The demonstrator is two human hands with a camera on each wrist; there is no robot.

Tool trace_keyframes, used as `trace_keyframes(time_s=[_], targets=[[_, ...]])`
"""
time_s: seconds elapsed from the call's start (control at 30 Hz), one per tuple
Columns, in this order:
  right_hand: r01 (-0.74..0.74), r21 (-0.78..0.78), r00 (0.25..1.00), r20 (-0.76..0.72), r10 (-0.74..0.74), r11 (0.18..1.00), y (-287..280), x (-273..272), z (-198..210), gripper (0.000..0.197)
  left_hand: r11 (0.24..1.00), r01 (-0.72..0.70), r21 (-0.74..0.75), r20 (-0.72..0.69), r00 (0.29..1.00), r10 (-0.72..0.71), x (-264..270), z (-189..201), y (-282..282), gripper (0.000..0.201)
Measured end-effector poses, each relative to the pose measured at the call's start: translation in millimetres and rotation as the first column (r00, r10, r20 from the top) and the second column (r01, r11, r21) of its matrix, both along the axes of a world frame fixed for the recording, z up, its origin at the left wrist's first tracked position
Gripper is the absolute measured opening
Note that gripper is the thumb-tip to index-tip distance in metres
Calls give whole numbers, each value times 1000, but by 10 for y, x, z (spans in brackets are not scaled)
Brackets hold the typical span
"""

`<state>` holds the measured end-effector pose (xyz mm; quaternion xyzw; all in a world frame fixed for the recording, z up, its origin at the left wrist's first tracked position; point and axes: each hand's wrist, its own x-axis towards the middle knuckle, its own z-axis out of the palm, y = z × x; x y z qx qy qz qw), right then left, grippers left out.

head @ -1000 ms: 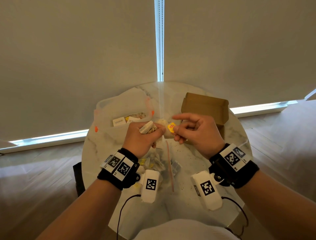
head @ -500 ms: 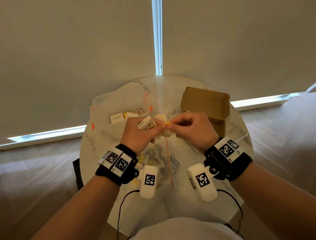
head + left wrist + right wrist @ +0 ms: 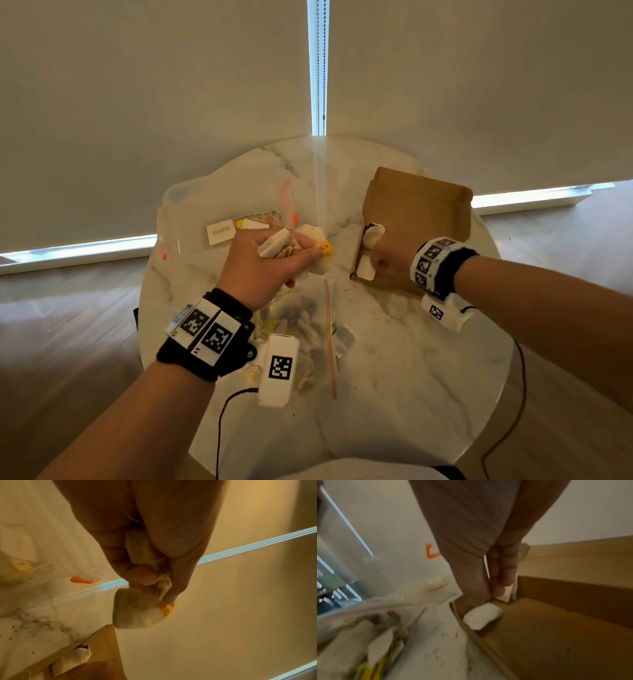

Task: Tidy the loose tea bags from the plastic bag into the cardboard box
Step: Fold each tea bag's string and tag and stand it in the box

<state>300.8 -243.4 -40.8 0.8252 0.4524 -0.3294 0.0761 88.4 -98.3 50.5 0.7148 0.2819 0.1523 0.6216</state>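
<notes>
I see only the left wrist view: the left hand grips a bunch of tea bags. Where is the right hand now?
Observer: In the head view, the right hand is inside the cardboard box, at the end nearest the left hand.
Operator: Does it hold something?
Observer: In the right wrist view, its fingertips are on a tea bag standing against the box's end wall. I cannot tell whether they pinch it.
Operator: Is the plastic bag empty?
Observer: No. In the head view, several tea bags lie in the plastic bag on the table.
</notes>
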Motion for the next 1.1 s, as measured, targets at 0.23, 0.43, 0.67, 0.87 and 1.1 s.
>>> trace_keyframes(time_s=[0.23,0.43,0.67,0.87,1.1], targets=[[-377,-150,925,-1,381,914,143,79,-383,34,1000,5,-4,-33,999,-5,11,-46,66,12],[-459,-171,884,6,467,872,233,130,-482,31,1000,-24,-4,-54,998,24,-6,-108,147,9],[-419,-163,907,-26,421,893,276,139,-527,27,1000,-27,9,-38,999,27,-35,-122,187,9],[-343,-49,939,-8,343,938,173,185,-532,24,1000,-16,24,-21,1000,17,-26,-124,188,8],[-424,-33,905,-63,421,905,161,172,-541,44,1000,-5,20,-14,1000,5,-30,-159,181,10]])
